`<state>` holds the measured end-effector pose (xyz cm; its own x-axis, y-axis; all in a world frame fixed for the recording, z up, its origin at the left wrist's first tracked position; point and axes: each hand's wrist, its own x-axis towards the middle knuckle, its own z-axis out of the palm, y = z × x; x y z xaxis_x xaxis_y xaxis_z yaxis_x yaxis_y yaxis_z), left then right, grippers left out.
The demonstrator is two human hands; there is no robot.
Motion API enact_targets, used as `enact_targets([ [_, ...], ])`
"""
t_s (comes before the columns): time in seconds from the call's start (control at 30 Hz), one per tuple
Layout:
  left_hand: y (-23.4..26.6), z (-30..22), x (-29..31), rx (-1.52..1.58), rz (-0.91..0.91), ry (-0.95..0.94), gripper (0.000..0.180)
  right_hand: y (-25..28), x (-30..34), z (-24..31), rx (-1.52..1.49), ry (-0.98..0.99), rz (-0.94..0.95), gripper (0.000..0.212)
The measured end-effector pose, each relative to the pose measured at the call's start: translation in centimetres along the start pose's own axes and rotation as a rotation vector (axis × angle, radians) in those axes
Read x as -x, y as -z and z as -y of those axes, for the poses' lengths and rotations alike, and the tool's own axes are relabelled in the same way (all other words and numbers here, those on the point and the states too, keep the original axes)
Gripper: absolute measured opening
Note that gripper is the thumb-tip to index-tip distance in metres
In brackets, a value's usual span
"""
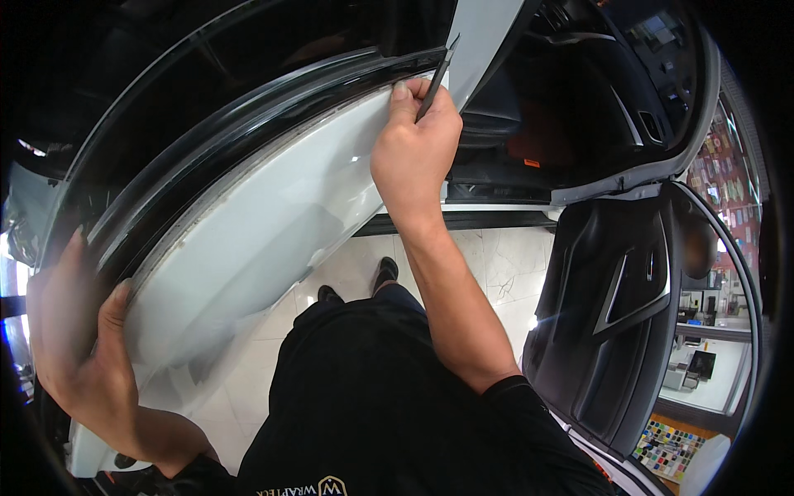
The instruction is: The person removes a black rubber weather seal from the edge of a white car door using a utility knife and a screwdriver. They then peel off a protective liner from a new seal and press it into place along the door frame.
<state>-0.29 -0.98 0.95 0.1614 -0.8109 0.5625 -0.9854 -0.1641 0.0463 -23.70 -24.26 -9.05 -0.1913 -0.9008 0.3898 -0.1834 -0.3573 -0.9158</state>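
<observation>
My right hand point(419, 153) grips the knife point(437, 81); I'd angle it clear of the panel point(248, 215), my left hand point(95, 384) spread at near left.

Pale, dark-veined, marble-look tile floor point(513, 258); directly on it, dark left shoe point(328, 293) and, farther forward, dark right shoe point(386, 269).
</observation>
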Motion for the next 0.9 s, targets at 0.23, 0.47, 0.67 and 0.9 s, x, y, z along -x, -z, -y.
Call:
enact_targets([
  [0.23, 0.3, 0.0, 0.0, -0.015, 0.006, 0.025, 0.053, 0.1, 2.0, -0.7, -0.119, 0.102, 0.050, 0.011],
  [0.47, 0.2, -0.3, 0.4, -0.038, 0.003, 0.006, 0.053, 6.3, -4.5, -0.8, 0.010, 0.489, 0.327, 0.007],
  [0.67, 0.2, -3.0, -0.7, -0.126, -0.105, -0.023, 0.049, 0.4, -7.5, 8.1, 0.078, 1.201, 0.879, 0.022],
  [0.9, -3.9, -4.3, 1.2, -0.311, -0.535, 0.018, 0.054, -2.9, -8.6, 12.5, 0.215, 1.431, 1.414, 0.021],
])
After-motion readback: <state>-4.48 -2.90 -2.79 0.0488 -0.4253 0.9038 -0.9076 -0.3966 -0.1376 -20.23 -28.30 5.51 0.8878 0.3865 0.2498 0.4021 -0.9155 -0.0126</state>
